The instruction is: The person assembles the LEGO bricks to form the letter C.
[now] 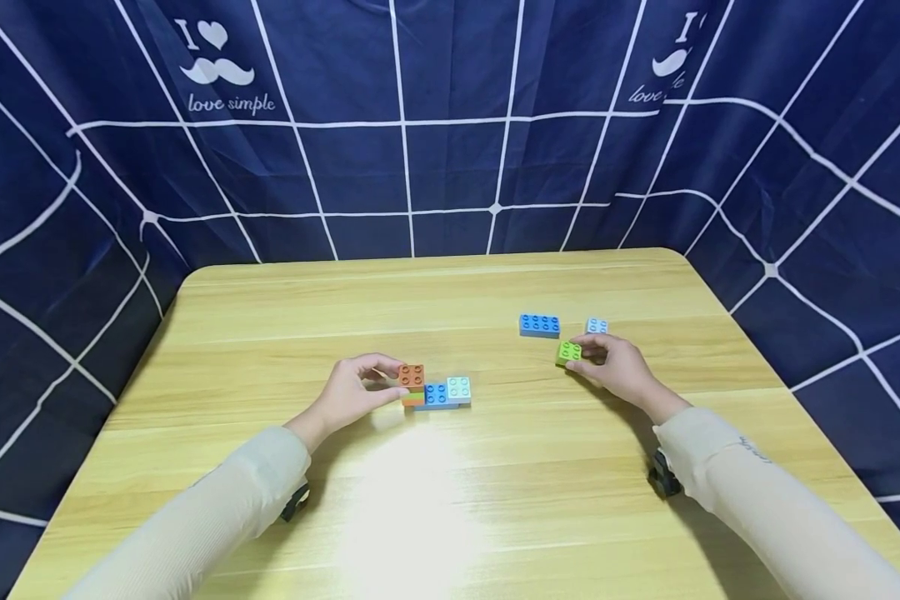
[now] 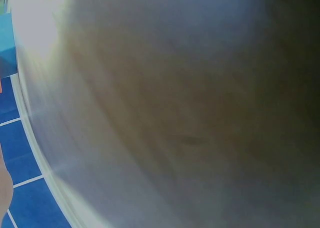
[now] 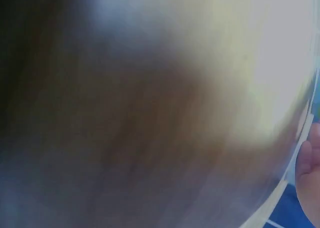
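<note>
With 12 o'clock at the far edge of the wooden surface (image 1: 525,517), a small stack (image 1: 412,377) of brown, yellow-green and orange layers is grasped by the left hand (image 1: 345,396), its fingers and thumb curled against the stack from the 9 o'clock side. The stack is placed at the 9 o'clock end of a blue block (image 1: 437,394); whether it is seated on the studs cannot be told. At the 3 o'clock end of the blue block, a pale mint block (image 1: 458,389) is carried on top. Between 2 and 3 o'clock from this group, a lime-green block (image 1: 567,352) is pinched between the fingers and thumb of the right hand (image 1: 621,371); whether the surface is touched by it cannot be told. A darker blue block (image 1: 539,326) is seen near it at 11 o'clock, and a light blue block (image 1: 597,326) at 1 o'clock, partly hidden by the right hand. Beyond the surface, a dark blue curtain (image 1: 450,167) is crossed by white lines. Both wrist views are filled mostly by blur.
</note>
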Available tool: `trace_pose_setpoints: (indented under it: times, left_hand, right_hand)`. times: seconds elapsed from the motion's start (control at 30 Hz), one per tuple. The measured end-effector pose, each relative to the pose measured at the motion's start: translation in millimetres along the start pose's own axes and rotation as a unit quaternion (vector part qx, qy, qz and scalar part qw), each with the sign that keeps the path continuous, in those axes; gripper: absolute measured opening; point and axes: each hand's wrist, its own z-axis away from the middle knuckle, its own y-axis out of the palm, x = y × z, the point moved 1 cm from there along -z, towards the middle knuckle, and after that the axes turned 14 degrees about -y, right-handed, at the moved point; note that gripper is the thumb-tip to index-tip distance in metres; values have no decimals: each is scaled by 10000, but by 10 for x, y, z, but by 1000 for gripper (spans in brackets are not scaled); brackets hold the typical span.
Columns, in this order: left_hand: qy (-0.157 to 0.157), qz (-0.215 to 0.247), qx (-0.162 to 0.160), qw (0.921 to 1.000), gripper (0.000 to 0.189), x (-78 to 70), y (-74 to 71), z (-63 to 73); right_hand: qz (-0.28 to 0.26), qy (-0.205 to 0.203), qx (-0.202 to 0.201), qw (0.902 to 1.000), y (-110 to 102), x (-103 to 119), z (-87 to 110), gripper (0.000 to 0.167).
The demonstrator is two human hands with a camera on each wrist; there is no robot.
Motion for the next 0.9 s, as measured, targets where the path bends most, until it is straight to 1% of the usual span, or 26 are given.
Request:
trace_pose_setpoints:
  times: [0.2,0.37,0.47,0.73,0.9]
  left_hand:
    - [6,-54,-9,10000,27,-2,4,-3]
    - [16,-65,-16,10000,26,-1,3,-7]
    - [16,-63,-15,10000,26,3,2,-6]
    - [1,-82,-37,10000,27,8,2,-3]
    - [-20,-122,-45,9999,28,0,4,-2]
  right_hand:
    - [-312,-17,9,9995,21,188,-101,49]
    - [-549,-305,-128,9979,69,399,-250,46]
    - [-572,-496,-194,9969,113,527,-333,43]
    - [-639,-859,-92,9942,276,908,-516,38]
    - [-753,-1099,-53,9911,410,1132,-589,37]
